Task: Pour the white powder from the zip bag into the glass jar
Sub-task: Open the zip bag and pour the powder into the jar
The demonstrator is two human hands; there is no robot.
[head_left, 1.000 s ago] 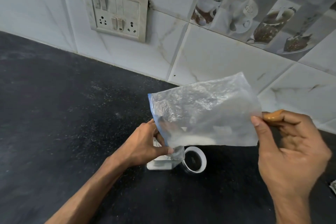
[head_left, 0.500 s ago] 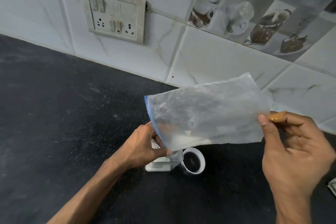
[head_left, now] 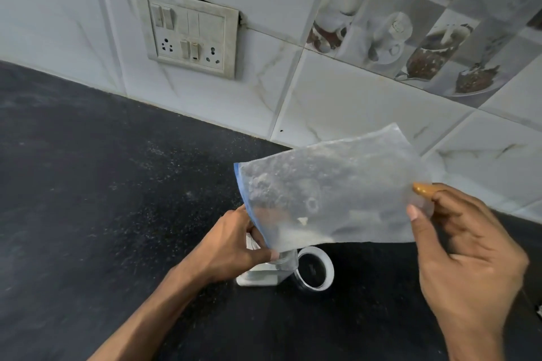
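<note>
The left hand [head_left: 234, 246] is pinching the zip bag [head_left: 331, 199] mouth over the glass jar [head_left: 274, 268] while the right hand [head_left: 463, 246] is pinching the far corner higher, so the white powder [head_left: 299, 236] is sliding down.

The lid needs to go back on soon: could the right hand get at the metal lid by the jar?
Probably not yet: the right hand is pinching the zip bag, though the lid lies uncovered.

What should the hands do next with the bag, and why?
Probably lift the right hand a bit higher, tipping the zip bag more steeply. A little white powder sits bunched in the bag's low corner, right above the glass jar, where the left hand pinches the blue-edged mouth. More tilt should slide it down into the jar.
</note>
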